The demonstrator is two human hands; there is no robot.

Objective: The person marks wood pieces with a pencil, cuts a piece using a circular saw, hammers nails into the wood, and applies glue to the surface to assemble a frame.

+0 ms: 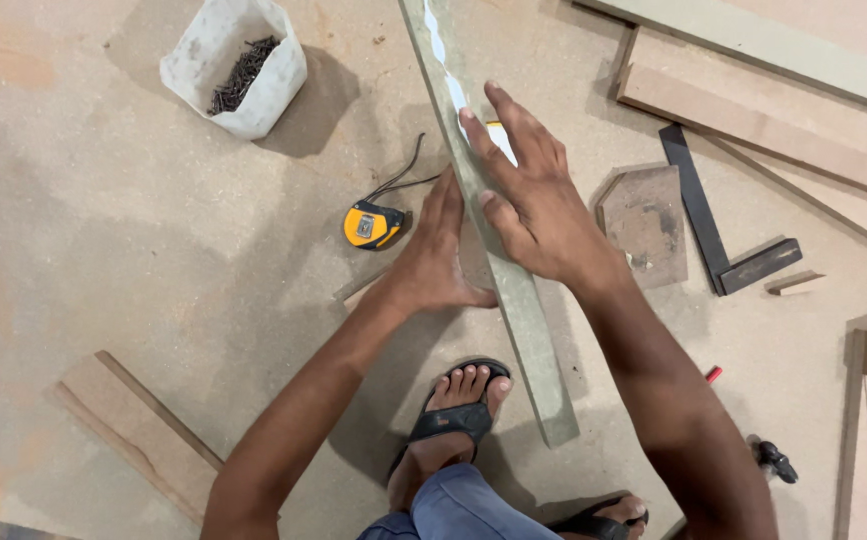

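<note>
Long board strip (514, 290), grey-green, narrow, laid on the sawdust-covered floor (104, 260), running from the near middle, beside a sandalled foot (454, 405), to the far edge of view. A white edge-band tape (446, 70) is seen along its far part. The left hand (434, 255) is laid flat against the strip's left side, fingers together, pressing, nothing pinched. The right hand (529, 195) is spread open on top, fingers splayed over the tape end, palm down, nothing enclosed.

Judged stiff and fairly light for its length; smooth faces, likely to slide on the dust. Best held by both long edges near mid-length; the thin tape is judged fragile and prone to creasing.

A yellow tape measure (372, 224) lies just left of the left hand. A white tub of nails (237, 68) sits far left. A black try square (719, 235) lies to the right, well apart.
</note>
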